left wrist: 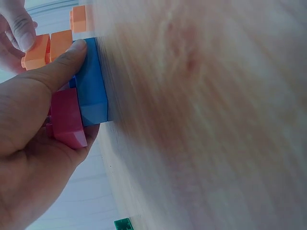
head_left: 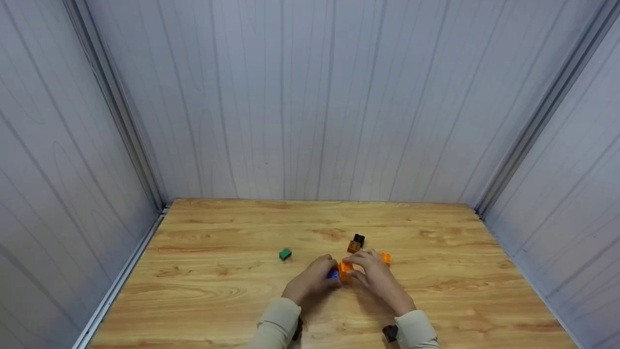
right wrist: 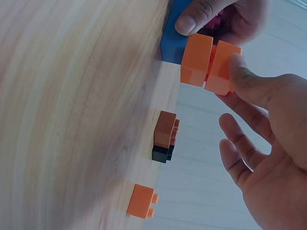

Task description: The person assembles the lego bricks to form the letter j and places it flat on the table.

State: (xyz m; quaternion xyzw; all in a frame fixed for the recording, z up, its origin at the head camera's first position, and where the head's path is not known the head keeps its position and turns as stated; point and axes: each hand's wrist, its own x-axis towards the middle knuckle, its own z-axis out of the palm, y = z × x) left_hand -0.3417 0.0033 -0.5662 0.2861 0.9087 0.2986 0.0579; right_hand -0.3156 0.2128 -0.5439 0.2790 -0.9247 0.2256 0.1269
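Observation:
My left hand (head_left: 314,279) grips a long blue brick (left wrist: 93,91) on the table, thumb along its side. A magenta brick (left wrist: 68,117) sits on one end of the blue brick, inside the left hand's grasp. On the other end stands an orange brick (right wrist: 195,58). My right hand (head_left: 379,277) pinches a second orange brick (right wrist: 222,68) between thumb and fingers, directly over the first. A narrow gap with some studs shows between these two orange bricks in the right wrist view. The other right fingers are spread away from the bricks.
Beyond the hands, a brown brick (head_left: 354,246) and a black brick (head_left: 359,239) lie side by side. Another orange brick (head_left: 385,258) is just past the right hand. A green brick (head_left: 285,254) lies to the left on the wooden table (head_left: 208,291), with pale walls around.

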